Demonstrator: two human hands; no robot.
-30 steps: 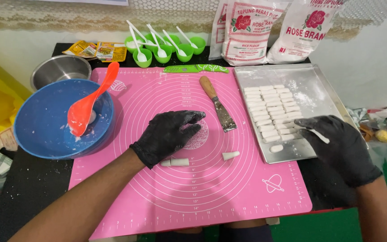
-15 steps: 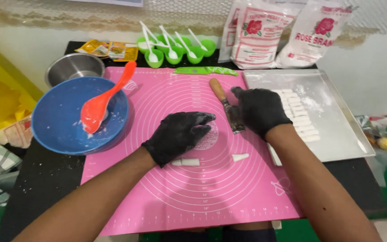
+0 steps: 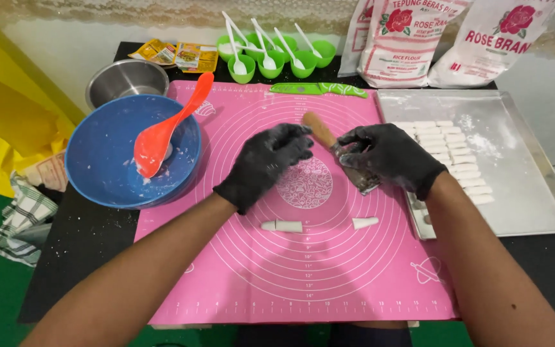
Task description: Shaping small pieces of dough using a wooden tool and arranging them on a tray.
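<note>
My right hand, in a black glove, is closed around the metal blade of a dough scraper on the pink silicone mat. The scraper's wooden handle points up and to the left. My left hand, also gloved, lies spread on the mat with its fingertips right beside that handle. Two small white dough pieces lie on the mat below the hands: a longer one and a shorter one.
A floured metal tray at the right holds rows of cut dough pieces. A blue bowl with a red spatula and a steel bowl are at the left. Green cups with spoons, a green knife and flour bags line the back.
My right hand came from the tray to the scraper and took hold of its blade. My left hand slid up from the dough pieces toward the handle.
</note>
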